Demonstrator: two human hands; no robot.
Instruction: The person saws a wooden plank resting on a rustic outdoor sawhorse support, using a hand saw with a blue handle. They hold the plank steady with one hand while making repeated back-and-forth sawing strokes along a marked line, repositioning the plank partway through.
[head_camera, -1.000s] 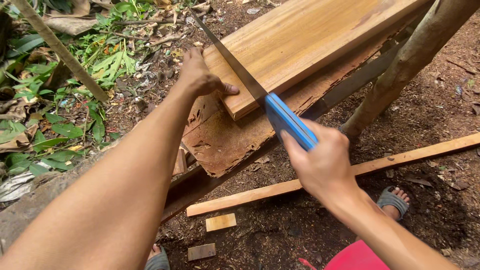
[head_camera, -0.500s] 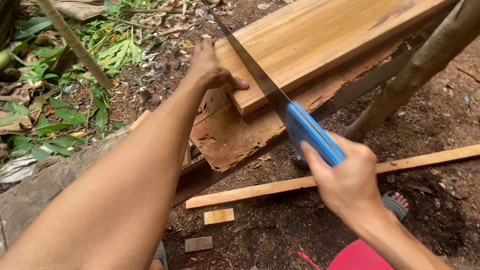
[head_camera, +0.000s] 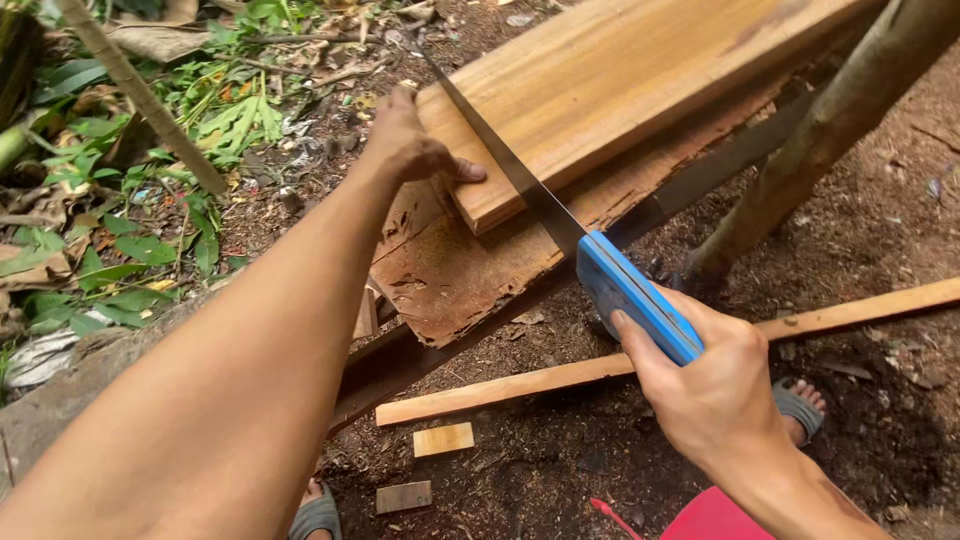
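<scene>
Currently a handsaw (head_camera: 545, 205) with a blue handle is held clenched in the right hand (head_camera: 715, 390), the fingers wrapped around the grip and the blade laid diagonally across the near end of a thick, pale wooden plank (head_camera: 620, 90). The plank is steadied by the left hand (head_camera: 405, 150), which is pressed flat on its end corner with the thumb lying along the end face just beside the blade; nothing is grasped by that hand. The plank is carried on a rougher, reddish slab (head_camera: 450, 275) with a torn, flaky underside, which in turn is supported on a dark beam (head_camera: 400, 365); a slanted pole (head_camera: 820, 130) is propped at the right. The blade is seen entering the plank at its top edge, close to the end, but the depth of the kerf cannot be told. No severed end piece is seen hanging, so the cut is judged to be in progress and not finished. A long thin batten (head_camera: 600, 370) and two small offcut blocks (head_camera: 443, 438) are noted on the bare soil below, with sandalled feet (head_camera: 800, 405) beside them.
</scene>
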